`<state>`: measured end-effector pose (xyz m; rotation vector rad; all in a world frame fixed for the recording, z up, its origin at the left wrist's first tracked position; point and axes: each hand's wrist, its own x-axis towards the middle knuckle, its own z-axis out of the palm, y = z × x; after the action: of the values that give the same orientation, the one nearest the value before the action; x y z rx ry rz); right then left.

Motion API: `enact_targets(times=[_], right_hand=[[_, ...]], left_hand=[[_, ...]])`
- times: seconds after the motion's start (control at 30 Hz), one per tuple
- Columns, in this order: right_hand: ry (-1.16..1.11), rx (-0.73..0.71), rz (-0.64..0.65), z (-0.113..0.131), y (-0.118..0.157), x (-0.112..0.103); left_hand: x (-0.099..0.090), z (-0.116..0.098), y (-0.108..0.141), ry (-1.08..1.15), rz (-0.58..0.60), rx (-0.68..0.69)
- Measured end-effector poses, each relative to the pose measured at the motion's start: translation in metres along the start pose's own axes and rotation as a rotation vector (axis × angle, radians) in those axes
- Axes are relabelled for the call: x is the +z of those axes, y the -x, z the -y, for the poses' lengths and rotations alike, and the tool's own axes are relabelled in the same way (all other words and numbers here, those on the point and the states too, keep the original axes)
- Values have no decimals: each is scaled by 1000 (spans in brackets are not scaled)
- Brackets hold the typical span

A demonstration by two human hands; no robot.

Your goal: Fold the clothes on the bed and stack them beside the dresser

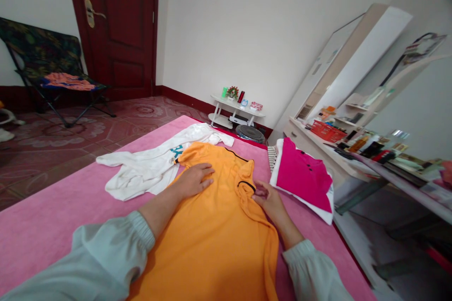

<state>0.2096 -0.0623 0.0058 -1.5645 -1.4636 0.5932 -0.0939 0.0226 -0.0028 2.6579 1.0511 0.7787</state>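
An orange short-sleeved shirt [219, 235] with dark trim lies spread out in front of me, its right side folded inward. My left hand [196, 179] rests palm down on its upper part, fingers stretched out. At the folded sleeve on the right, my right hand [269, 197] has its fingers and thumb curled at the cloth's edge. A white long-sleeved top [148, 169] with teal lettering lies to the left, partly under the orange shirt. To the right sits a stack of folded clothes with a magenta shirt [302, 176] on top.
The clothes lie on a pink bed cover [45, 230]. Close on the right stands a dressing table [318, 143] with a red basket [327, 131] and bottles. Beyond the bed is a small white stand [236, 109]. A folding chair [45, 56] stands by the dark red door [123, 23].
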Motion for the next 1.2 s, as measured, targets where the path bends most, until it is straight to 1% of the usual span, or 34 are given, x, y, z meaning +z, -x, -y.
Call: enact_targets(times=[0.03, 0.1, 0.17, 0.23, 0.33, 0.37, 0.43, 0.5, 0.6, 0.7, 0.77, 0.8, 0.87, 0.9, 0.97, 1.0, 1.07, 1.13, 1.2], right_hand=[[14, -18, 26, 1, 1, 4], [75, -59, 21, 7, 3, 10], [83, -78, -37, 13, 4, 12], [35, -77, -130, 17, 3, 8], [-58, -64, -318, 18, -2, -11], [-71, -63, -372, 17, -3, -21], [-46, -76, -441, 11, -5, -43], [82, -95, -469, 4, -2, -69], [431, -96, -472, -7, 8, -106], [822, -150, -337, -7, 19, -132], [1011, -221, -275, 2, 22, -137], [1063, -255, -278, 8, 22, -135], [1066, -310, -310, 22, 15, -124], [1026, -327, -303, 29, 9, -115], [925, -317, -234, 38, -8, -92], [892, -283, -186, 40, -18, -79], [904, -184, -102, 39, -37, -53], [997, -87, -50, 35, -55, -29], [1128, -18, 1, 30, -69, -11]], left_hand=[[0, 0, 0, 0, 0, 1], [-1, 0, 0, 2, -2, 0], [-1, 0, 0, 5, -5, -2], [-1, 0, 0, 9, -10, -1], [0, 1, 1, 15, -19, 6], [0, 1, 1, 17, -22, 6], [1, 2, 1, 23, -28, 5], [2, 3, 1, 26, -32, 3], [2, 3, 1, 21, -29, 4], [1, 1, 1, 10, -27, 7], [0, -1, 1, 6, -27, 6], [-1, -1, 0, 4, -25, 5], [-1, -3, 0, 1, -18, 4], [-1, -3, 0, 0, -15, 5], [-1, -3, 0, -3, -15, 5], [0, -2, 0, -3, -17, 3], [1, -1, 0, -1, -20, -3], [1, -1, 1, 0, -18, -7], [1, -1, 1, 1, -14, -7]])
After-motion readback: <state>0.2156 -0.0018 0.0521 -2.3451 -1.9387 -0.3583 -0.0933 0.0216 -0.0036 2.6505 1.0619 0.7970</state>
